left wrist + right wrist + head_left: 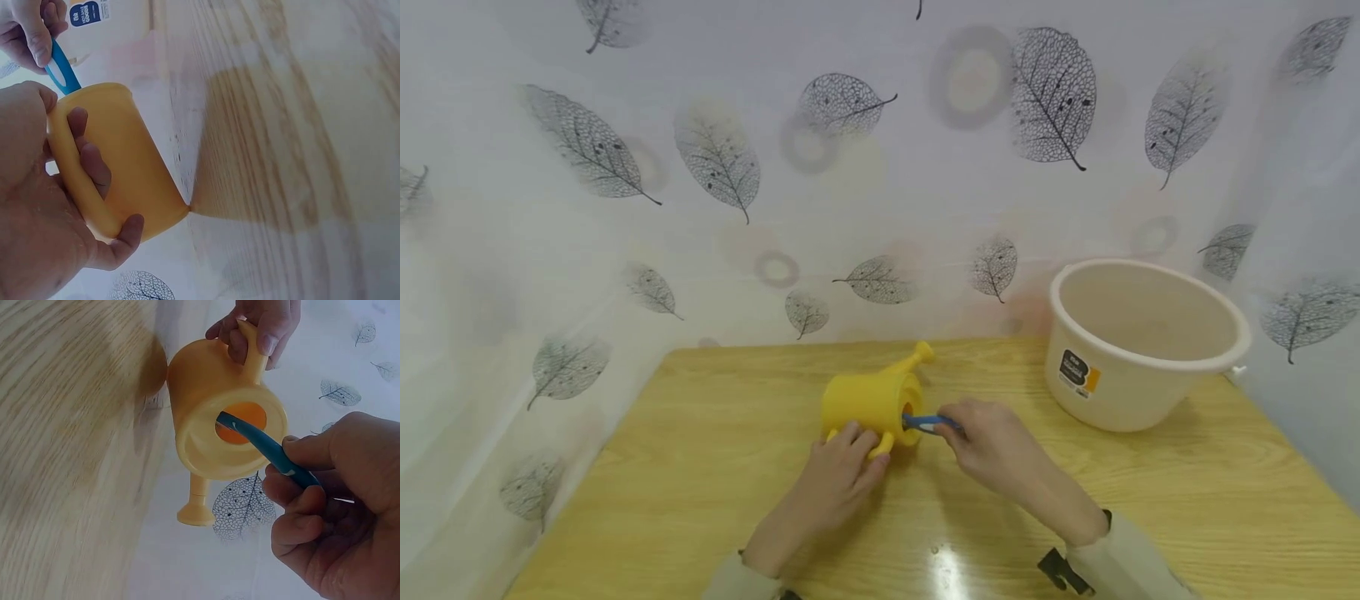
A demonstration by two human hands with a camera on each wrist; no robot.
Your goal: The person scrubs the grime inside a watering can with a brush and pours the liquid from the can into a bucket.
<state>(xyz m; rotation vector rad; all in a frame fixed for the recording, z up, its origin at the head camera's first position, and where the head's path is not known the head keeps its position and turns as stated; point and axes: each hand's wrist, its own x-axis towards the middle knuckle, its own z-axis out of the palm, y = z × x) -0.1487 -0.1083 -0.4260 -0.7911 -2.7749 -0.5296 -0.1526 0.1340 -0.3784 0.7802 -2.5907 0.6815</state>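
A yellow watering can [859,402] is tipped on its side over the table, its mouth facing right and its spout pointing to the back. Round its handle [252,359] curl the fingers of my left hand [842,477]. My right hand [996,446] pinches a blue toothbrush [265,445] with a pale inlay in its handle. The brush's head end reaches through the round opening [255,419] in the can's top, so its tip is partly hidden inside. In the left wrist view, the can's bottom edge meets its shadow on the wood.
A large cream bucket [1120,367] with a black and orange label stands at the back right of the wooden table [715,467]. Behind the table hangs a pale sheet [895,183] printed with dark leaves, which also runs down both sides.
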